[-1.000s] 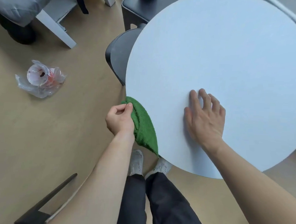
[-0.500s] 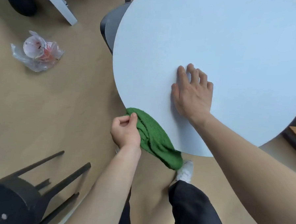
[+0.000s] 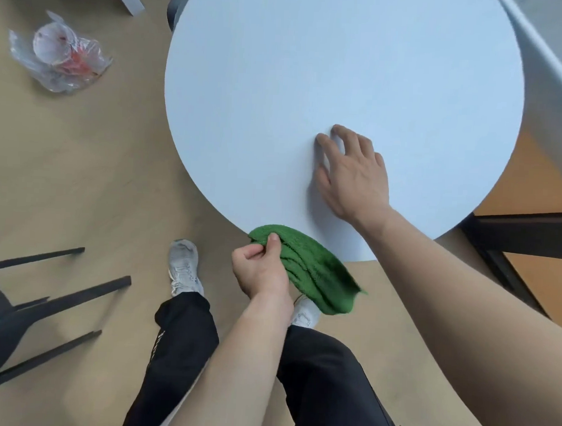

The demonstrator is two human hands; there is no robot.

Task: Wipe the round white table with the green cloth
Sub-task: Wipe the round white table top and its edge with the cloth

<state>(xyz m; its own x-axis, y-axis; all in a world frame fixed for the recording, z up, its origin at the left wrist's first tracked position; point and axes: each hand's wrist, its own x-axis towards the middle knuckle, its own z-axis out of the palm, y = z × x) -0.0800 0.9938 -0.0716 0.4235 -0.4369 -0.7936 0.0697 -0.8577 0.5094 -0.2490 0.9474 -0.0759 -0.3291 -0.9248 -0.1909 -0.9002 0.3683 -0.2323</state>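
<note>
The green cloth [image 3: 312,268] hangs at the near edge of the round white table [image 3: 312,84], pinched in the closed left hand [image 3: 260,270]. The right hand [image 3: 353,177] lies open and flat on the tabletop. A plastic bag [image 3: 58,59] lies on the beige floor [image 3: 80,169], a dark chair [image 3: 13,322] nearby.

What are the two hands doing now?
Left hand: closed on the cloth at the table edge.
Right hand: open, flat on the table.
</note>
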